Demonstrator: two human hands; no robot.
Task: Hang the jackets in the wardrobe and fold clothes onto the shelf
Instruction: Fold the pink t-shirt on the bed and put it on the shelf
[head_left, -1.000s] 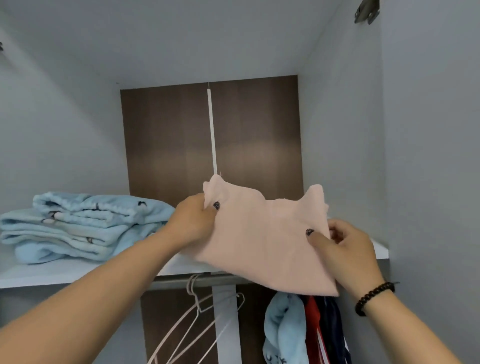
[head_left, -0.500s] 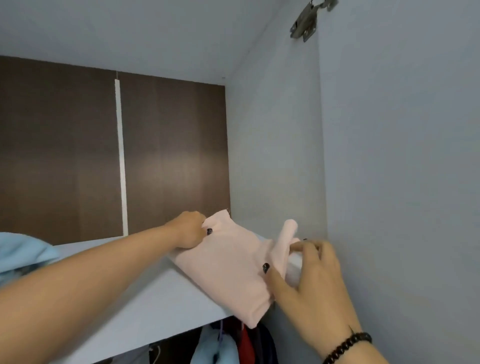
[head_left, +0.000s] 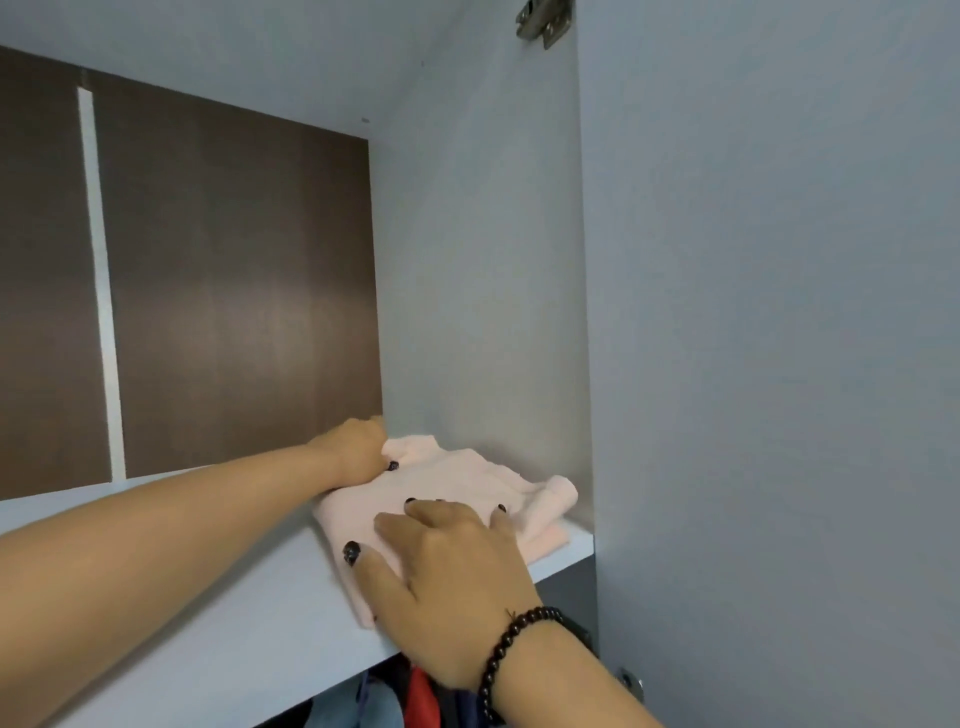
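Wardrobe walls are enclosing the scene: a brown back panel (head_left: 234, 291) far and left, a pale side panel (head_left: 478, 260) standing right beside the garment. White shelf (head_left: 223, 613) is running from near left toward the far right corner, and the folded pink garment (head_left: 457, 488) is lying on it at that right end, its long axis stretching from the near shelf edge toward the far corner. Left hand (head_left: 356, 454) is sitting at the garment's far left edge, fingers curled in, apparently pinching the cloth there. Right hand (head_left: 447, 566) is resting flat on the near part, fingers spread and pressing down, so it is the nearer one for smoothing or sliding the garment deeper. A dark bead bracelet (head_left: 511, 654) is circling the right wrist. Hung clothes (head_left: 415, 701) are showing below the shelf edge. The side panel looks like the only limit to pushing rightward; a hinge (head_left: 545, 21) is sitting high above.
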